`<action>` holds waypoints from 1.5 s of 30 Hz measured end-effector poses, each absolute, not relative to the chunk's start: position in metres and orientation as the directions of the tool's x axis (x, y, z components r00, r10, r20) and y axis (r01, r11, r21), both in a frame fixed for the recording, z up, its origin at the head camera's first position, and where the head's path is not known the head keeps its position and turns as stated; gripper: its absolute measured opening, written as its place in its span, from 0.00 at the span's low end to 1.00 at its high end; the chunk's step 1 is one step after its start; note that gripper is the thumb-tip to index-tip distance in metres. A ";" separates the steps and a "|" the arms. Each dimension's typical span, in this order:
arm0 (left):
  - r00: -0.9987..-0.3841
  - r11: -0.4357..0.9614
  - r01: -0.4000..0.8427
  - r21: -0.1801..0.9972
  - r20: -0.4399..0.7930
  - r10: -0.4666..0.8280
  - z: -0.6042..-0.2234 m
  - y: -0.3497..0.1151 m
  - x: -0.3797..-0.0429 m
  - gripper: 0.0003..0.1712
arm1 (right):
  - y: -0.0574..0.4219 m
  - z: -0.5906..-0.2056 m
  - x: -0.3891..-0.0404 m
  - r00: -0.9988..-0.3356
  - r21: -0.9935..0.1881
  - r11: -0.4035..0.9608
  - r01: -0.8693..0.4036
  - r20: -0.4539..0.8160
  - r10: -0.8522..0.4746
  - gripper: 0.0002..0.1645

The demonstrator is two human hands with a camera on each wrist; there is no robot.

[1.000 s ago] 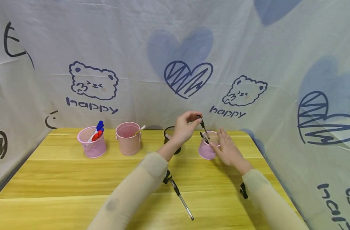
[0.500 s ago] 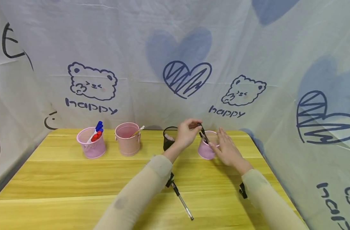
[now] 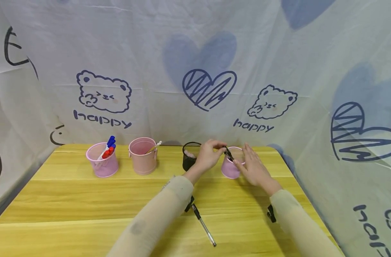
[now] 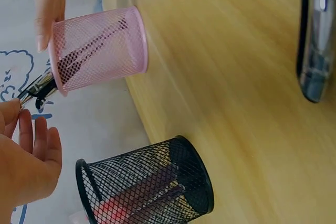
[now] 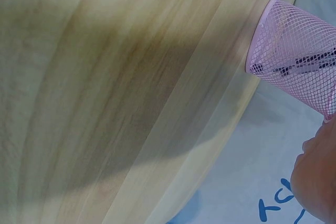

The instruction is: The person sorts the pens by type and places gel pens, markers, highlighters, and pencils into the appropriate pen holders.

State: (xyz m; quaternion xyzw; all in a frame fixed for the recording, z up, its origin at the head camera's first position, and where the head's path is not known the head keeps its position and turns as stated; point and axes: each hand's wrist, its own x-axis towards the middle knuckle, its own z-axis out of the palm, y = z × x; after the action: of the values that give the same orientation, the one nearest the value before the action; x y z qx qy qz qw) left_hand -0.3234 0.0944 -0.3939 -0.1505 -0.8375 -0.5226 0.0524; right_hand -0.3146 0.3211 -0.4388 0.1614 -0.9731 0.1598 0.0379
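My left hand (image 3: pixel 209 157) pinches the top end of a black pen (image 4: pixel 29 94) whose lower part is down inside a pink mesh pen holder (image 3: pixel 230 169). Another black pen with a clip (image 4: pixel 46 92) leans out of the same holder beside it. Through the mesh in the left wrist view, the dark shafts lie slanted toward the holder's base. My right hand (image 3: pixel 254 166), fingers straight, rests at the holder's right rim. In the right wrist view only part of this hand (image 5: pixel 317 174) shows beside the rim.
Left of the pink holder stands a black mesh pen holder (image 4: pixel 149 182), partly behind my left hand. Farther left are a pink bucket (image 3: pixel 143 162) with a pencil and a pink holder (image 3: pixel 105 167) with blue and red markers. A clear-barrelled pen (image 3: pixel 204 225) lies on the wooden table (image 3: pixel 86 207).
My left hand has lowered toward the pink holder, and the pen it pinches has gone down into it. The right hand has stayed at the rim.
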 end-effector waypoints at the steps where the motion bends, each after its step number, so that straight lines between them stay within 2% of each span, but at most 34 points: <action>1: -0.948 0.419 0.311 0.853 0.246 0.202 -0.395 0.094 -0.323 0.13 | 0.321 -0.439 -0.315 -0.944 -0.298 0.897 -0.328 0.128 -0.303 0.53; 15: -0.932 0.429 0.357 0.830 0.288 0.219 -0.394 0.085 -0.316 0.16 | 0.319 -0.436 -0.313 -0.948 -0.305 0.898 -0.318 0.112 -0.298 0.53; 31: -0.898 0.241 0.435 0.867 0.401 0.179 -0.380 0.047 -0.285 0.15 | 0.320 -0.441 -0.316 -0.945 -0.300 0.896 -0.327 0.125 -0.303 0.53; 39: -0.905 0.182 0.417 0.891 0.388 0.171 -0.386 0.016 -0.266 0.14 | 0.319 -0.443 -0.314 -0.942 -0.304 0.892 -0.335 0.114 -0.315 0.53; 45: -0.906 0.221 0.408 0.886 0.363 0.217 -0.395 -0.005 -0.258 0.13 | 0.320 -0.441 -0.315 -0.943 -0.298 0.895 -0.333 0.124 -0.309 0.53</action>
State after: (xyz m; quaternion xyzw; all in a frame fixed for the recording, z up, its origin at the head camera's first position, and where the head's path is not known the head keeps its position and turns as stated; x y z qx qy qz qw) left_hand -0.2576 -0.0053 -0.3949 -0.2012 -0.7771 -0.5909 0.0807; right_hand -0.3151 0.3199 -0.4407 0.1650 -0.9726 0.1593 0.0365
